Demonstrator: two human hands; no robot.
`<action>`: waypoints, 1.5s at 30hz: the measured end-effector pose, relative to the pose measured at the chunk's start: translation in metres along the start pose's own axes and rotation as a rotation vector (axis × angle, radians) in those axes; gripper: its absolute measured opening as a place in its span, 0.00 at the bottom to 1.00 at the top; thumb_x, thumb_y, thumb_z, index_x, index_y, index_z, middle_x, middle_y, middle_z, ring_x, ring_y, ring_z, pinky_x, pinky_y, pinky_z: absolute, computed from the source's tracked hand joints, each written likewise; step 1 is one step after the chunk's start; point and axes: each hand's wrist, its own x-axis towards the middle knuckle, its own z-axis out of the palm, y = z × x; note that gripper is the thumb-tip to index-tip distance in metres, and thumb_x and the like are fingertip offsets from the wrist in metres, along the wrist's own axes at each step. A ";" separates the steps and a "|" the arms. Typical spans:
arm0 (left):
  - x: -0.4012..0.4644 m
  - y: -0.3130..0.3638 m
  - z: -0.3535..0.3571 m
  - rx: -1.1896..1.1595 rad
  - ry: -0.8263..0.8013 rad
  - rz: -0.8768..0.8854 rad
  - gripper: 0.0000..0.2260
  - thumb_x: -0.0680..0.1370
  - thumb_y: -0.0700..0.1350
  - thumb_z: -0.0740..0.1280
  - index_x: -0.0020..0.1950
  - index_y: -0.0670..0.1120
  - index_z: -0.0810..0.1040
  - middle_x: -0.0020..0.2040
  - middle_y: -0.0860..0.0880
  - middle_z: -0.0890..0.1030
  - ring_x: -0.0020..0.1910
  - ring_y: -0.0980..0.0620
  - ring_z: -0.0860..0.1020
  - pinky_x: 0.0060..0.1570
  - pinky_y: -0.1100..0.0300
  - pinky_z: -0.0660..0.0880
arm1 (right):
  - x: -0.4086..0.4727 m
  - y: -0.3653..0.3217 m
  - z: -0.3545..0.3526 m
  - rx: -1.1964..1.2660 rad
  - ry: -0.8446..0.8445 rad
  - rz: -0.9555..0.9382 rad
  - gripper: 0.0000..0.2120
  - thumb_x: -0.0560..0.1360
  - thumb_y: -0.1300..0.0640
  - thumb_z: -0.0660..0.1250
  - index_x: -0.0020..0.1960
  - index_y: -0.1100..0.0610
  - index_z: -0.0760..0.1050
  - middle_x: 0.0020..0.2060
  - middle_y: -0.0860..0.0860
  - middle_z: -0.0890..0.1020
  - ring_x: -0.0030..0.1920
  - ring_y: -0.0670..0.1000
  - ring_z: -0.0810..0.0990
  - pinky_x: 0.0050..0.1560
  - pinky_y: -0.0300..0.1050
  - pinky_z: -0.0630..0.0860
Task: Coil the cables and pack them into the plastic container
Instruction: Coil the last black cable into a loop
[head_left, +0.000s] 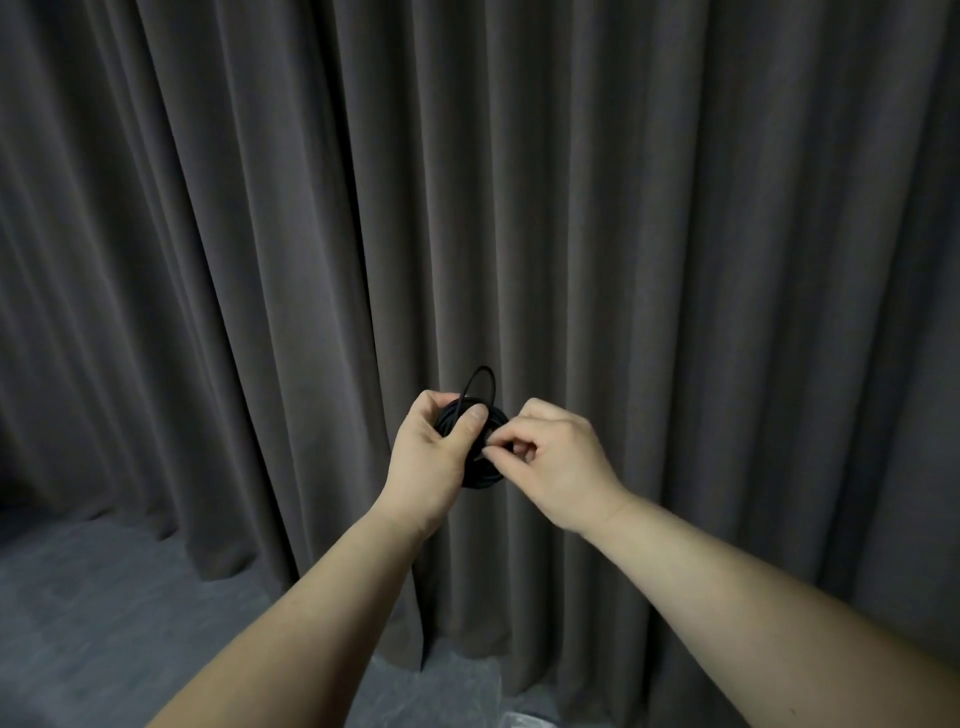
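A black cable wound into a small round coil is held up in front of me, at chest height. My left hand grips the coil, thumb across its front and fingers behind it. One loose loop of the cable stands up above the coil. My right hand pinches the cable at the coil's right side with thumb and fingertips. The plastic container is not clearly in view.
A dark grey pleated curtain fills the background right behind the hands. Grey carpet floor lies below at the left. A pale translucent edge shows at the bottom of the frame.
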 end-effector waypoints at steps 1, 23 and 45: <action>-0.001 0.001 0.001 0.012 0.005 0.015 0.06 0.79 0.43 0.68 0.52 0.43 0.75 0.47 0.41 0.83 0.45 0.47 0.81 0.50 0.48 0.80 | 0.000 0.002 0.001 0.004 0.017 0.013 0.02 0.68 0.59 0.76 0.40 0.56 0.84 0.33 0.49 0.75 0.31 0.44 0.73 0.36 0.33 0.70; 0.003 0.005 0.006 -0.478 -0.046 -0.129 0.07 0.75 0.33 0.67 0.50 0.42 0.75 0.45 0.42 0.82 0.45 0.45 0.80 0.52 0.46 0.78 | 0.007 0.011 -0.004 0.064 0.113 -0.051 0.04 0.69 0.61 0.74 0.44 0.56 0.84 0.36 0.44 0.72 0.36 0.45 0.74 0.39 0.29 0.70; 0.010 -0.007 -0.008 -0.019 -0.098 0.066 0.05 0.76 0.34 0.70 0.49 0.42 0.78 0.44 0.47 0.85 0.45 0.53 0.82 0.50 0.59 0.78 | 0.012 0.004 -0.004 0.747 -0.158 0.501 0.13 0.73 0.72 0.67 0.47 0.54 0.80 0.39 0.49 0.84 0.41 0.43 0.83 0.47 0.36 0.77</action>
